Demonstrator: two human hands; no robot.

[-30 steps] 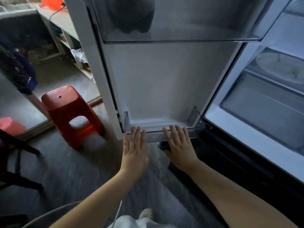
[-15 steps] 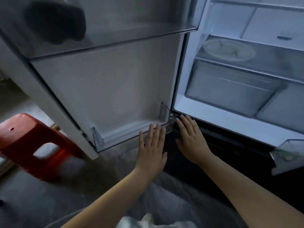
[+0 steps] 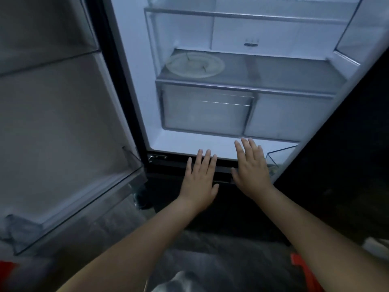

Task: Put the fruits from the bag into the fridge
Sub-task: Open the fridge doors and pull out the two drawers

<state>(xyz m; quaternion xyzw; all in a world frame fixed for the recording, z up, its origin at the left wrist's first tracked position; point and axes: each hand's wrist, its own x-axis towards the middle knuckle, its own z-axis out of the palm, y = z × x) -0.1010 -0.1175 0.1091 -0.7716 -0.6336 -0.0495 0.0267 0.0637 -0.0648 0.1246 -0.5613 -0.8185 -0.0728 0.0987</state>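
— While both doors hang open, where are we w/ the fruit?
— Nowhere yet, I'd say. My left hand (image 3: 199, 178) and right hand (image 3: 251, 167) are flat, fingers spread, holding nothing, reaching at the fridge (image 3: 172, 144) bottom sill. No bag, no fruit in view (can't tell where they sit).
— Anything inside?
— Just a pale plate (image 3: 194, 65) on the glass shelf (image 3: 273, 70); crisper drawers (image 3: 207, 110) below it look shut & empty, tho it's dim. Left door bin (image 3: 84, 199) looks bare too.
— So what's left?
— Basically everything: fetch bag, load fruit, prob. into a drawer.
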